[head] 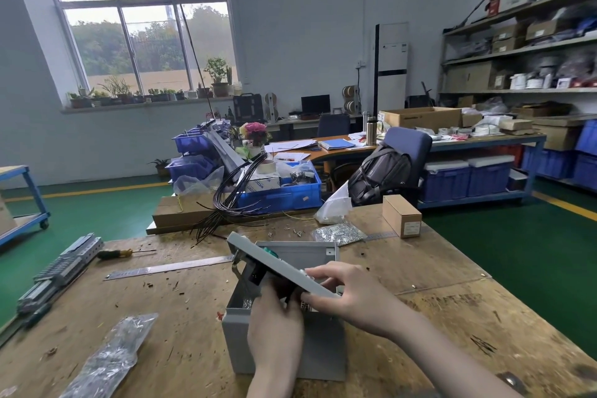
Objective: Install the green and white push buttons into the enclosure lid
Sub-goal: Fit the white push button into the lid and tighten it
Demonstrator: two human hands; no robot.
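Both hands hold the gray lid (pixel 284 265) tilted over the gray box (pixel 284 346) near the bench's (pixel 420 317) front edge. Right hand (pixel 345 297) fingers grasp its edge; left hand (pixel 277 326) fingers curl underneath. Green button (pixel 268 251) pokes out.

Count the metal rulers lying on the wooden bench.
2. One steel ruler lies left of the grey enclosure, below the screwdriver. The other ruler lies beside the small cardboard box. More may be hidden.

Your left hand (pixel 274 329) and right hand (pixel 347 296) are bare, forearms uncovered, no sleeves, gloves or rings showing.
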